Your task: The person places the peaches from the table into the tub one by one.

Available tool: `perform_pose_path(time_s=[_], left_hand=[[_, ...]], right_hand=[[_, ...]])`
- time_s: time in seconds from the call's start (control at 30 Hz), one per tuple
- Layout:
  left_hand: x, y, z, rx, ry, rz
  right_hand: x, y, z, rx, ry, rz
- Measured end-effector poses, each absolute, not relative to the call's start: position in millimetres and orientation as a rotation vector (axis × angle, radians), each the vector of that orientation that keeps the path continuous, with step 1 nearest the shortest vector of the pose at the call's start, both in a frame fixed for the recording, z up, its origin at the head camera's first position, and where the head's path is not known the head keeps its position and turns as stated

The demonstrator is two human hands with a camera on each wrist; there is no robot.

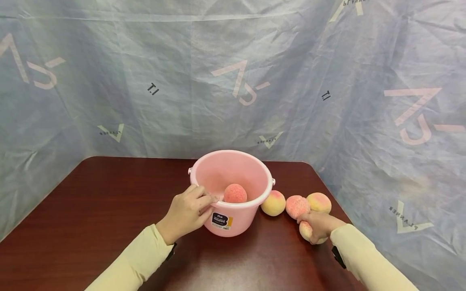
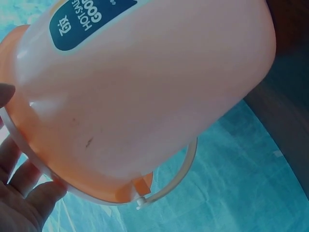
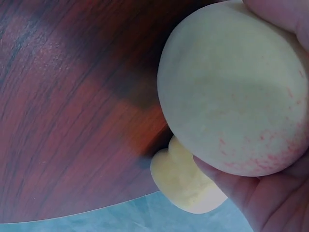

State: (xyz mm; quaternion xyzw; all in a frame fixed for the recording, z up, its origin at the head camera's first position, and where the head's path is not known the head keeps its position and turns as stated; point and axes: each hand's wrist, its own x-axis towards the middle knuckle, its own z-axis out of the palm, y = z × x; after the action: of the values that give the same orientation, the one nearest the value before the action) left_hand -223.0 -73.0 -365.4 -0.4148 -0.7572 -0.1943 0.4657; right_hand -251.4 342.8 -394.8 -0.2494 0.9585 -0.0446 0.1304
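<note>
A pink plastic bucket (image 1: 238,220) with a label stands upright on the table. My left hand (image 1: 189,210) pinches its rim at the near left, thumb on one side and fingers on the other in the left wrist view. Inside the bucket lies a reddish peach (image 1: 235,193). To the right of the bucket, my right hand (image 1: 321,224) grips a pale yellow peach (image 3: 231,92) with pink flecks, partly covered by the hand in the head view. Close by lie a yellow peach (image 1: 273,203), a pinker peach (image 1: 297,207) and another yellow peach (image 1: 318,203).
The dark red wooden table (image 1: 91,214) carries everything; its right edge runs close beside the peaches. Grey printed cloth (image 1: 174,81) hangs behind and along the sides. The bucket's handle (image 2: 186,169) hangs down in the left wrist view.
</note>
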Motion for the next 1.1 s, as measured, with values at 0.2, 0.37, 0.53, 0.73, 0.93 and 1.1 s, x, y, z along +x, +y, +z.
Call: perform_pose_path(time_s=[0.2,0.37,0.53,0.73,0.93,1.1], left_hand=[[-222,-72,-365,-1.014,-1.839,-0.466],[-223,-72,-364,-1.001,-1.825,-0.456],[-223,-70,-365,-0.983,-1.834,-0.456],[-221,-69,-367,-0.981,-1.855,-0.464],[-221,-70,-366,-0.976,-1.877,-0.463],[-221,-71,-364,-0.976,-1.884,-0.447]], right_hand=[[-252,342,-395,-0.750,2.824,-0.075],[-252,339,-394,-0.727,2.846,-0.083],[-251,337,-396,-0.647,2.830,-0.142],[-249,339,-395,-0.652,2.775,-0.174],[-250,337,-387,-0.642,2.712,-0.243],[-250,336,-386,-0.618,2.690,-0.263]])
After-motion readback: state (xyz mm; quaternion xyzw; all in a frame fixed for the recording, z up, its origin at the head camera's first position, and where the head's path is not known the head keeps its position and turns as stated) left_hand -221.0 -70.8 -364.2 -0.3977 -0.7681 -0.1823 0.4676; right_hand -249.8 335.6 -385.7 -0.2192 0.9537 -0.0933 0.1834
